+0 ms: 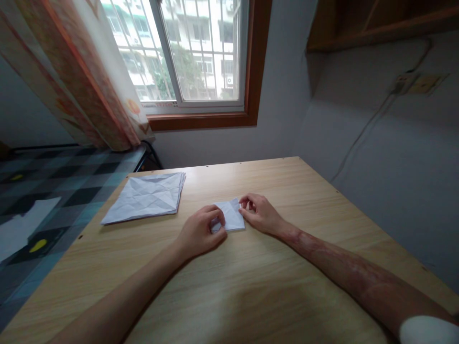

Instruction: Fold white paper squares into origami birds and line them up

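A small folded square of white paper (230, 216) lies on the wooden table, with crease lines across its top. My left hand (201, 230) rests at its left side, fingers curled and thumb bent in, gripping that edge. At the upper right corner, my right hand (263, 213) pinches the paper's edge between thumb and forefinger, the other fingers curled. Parts of the paper's left edge are hidden behind my left fingers. Farther left on the table is a stack of larger creased white sheets (147, 197), touched by neither hand.
The light wooden table (272, 291) meets the wall near its far edge. A bed with a checked cover (64, 177) stands to the left, with loose white paper (32, 224) on it. Behind are a curtain (82, 71) and a barred window (204, 57). A cable (362, 131) hangs on the right wall.
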Motion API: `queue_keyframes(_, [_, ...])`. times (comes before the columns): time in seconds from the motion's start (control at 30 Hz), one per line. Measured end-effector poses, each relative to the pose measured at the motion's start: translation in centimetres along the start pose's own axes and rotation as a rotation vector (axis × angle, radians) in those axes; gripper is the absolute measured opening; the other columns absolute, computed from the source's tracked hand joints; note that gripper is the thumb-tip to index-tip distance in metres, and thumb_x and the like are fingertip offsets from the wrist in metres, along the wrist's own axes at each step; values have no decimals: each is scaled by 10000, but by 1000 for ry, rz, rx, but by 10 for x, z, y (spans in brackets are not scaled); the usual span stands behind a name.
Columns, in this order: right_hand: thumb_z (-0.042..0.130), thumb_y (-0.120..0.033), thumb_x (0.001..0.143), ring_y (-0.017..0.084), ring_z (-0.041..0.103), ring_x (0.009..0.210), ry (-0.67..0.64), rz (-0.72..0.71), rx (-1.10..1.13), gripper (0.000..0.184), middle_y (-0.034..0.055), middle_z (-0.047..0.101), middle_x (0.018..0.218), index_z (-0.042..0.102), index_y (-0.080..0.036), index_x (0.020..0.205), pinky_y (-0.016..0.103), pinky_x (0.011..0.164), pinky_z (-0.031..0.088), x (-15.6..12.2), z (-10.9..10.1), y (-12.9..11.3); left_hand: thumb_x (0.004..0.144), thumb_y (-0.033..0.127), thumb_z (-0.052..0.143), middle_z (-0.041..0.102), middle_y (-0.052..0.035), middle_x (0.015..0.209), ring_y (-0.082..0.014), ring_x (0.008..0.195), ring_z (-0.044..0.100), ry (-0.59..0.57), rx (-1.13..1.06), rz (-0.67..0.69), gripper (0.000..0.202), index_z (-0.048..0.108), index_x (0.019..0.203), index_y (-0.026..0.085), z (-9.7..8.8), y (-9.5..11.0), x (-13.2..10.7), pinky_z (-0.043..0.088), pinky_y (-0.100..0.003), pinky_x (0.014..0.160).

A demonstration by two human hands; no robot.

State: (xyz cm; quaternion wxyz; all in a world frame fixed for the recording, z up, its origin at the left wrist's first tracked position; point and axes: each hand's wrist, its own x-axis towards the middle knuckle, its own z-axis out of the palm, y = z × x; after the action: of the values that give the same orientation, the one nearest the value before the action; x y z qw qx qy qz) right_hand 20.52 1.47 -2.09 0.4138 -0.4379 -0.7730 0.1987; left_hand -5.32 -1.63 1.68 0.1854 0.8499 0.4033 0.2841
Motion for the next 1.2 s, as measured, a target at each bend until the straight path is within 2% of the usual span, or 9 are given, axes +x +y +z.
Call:
queue_keyframes(0.07, [776, -175, 909, 196, 639, 849, 13, -15, -10, 149, 24, 739, 967, 719, -213, 1041, 332, 827, 484, 0, 0, 1, 860, 263, 741, 711, -43, 950, -216, 863, 665, -2, 23, -1, 51, 707, 870, 227, 2, -2, 0, 505, -311, 773])
queue_keyframes(0.2, [764, -180, 929, 222, 651, 939, 8, -41, -30, 110, 52, 727, 1042, 724, -220, 1024, 360, 879, 508, -1, 0, 3, 849, 436, 863, 732, -46, 1012, -230, 898, 687, 10, 74, -20, 258, 707, 882, 233, 6, -7, 0, 508, -322, 798])
queue_keyframes(0.43, [721, -253, 992, 220, 659, 932, 38, 14, 15, 126, 54, 722, 1061, 696, -220, 1110, 367, 882, 526, -1, -1, -1, 916, 416, 812, 701, -26, 892, -172, 735, 631, 14, -20, -77, 214, 749, 857, 220, 5, -7, 3, 470, -284, 667])
queue_keyframes(0.67, [619, -319, 1074, 215, 668, 955, 4, 37, 88, 131, 54, 727, 1094, 678, -218, 1132, 354, 870, 523, -1, -4, -5, 1075, 340, 625, 796, -64, 1070, -208, 946, 740, -1, 53, 71, 232, 827, 1008, 248, 6, -12, -1, 555, -321, 885])
queue_keyframes(0.77, [624, -266, 1046, 237, 671, 998, 20, 2, 57, 104, 63, 725, 1084, 673, -214, 1121, 385, 927, 521, -1, -3, -5, 1091, 340, 598, 793, -64, 1067, -210, 944, 745, 0, 63, 75, 255, 827, 1023, 251, 6, -15, -1, 561, -322, 886])
queue_keyframes(0.9, [663, -162, 959, 288, 656, 1164, 50, -143, -1, 219, 97, 726, 1183, 666, -226, 1168, 456, 1067, 509, -2, -3, -5, 1069, 327, 636, 780, -63, 1032, -193, 888, 731, -17, -30, 63, 233, 823, 961, 236, 2, -20, 1, 552, -306, 833])
queue_keyframes(1.0, [675, -124, 920, 306, 648, 1227, 5, -237, -19, 345, 113, 717, 1275, 643, -235, 1245, 492, 1123, 503, -5, -4, -7, 1030, 316, 692, 760, -69, 985, -182, 851, 699, -1, -145, 28, 193, 817, 924, 214, 0, -23, 3, 546, -292, 792])
queue_keyframes(1.13, [674, -169, 946, 325, 635, 1277, 8, -269, -35, 470, 150, 670, 1364, 551, -224, 1396, 515, 1148, 506, -8, -6, -12, 957, 366, 783, 754, -83, 984, -201, 894, 696, 47, -335, -80, 184, 797, 905, 190, -1, -23, 3, 560, -289, 765])
queue_keyframes(1.2, [664, -205, 977, 320, 638, 1235, 64, -284, -31, 417, 154, 659, 1326, 542, -224, 1375, 506, 1105, 532, -9, -8, -16, 919, 396, 824, 769, -83, 989, -217, 939, 713, 67, -431, -143, 219, 774, 895, 184, -2, -22, 4, 579, -307, 807])
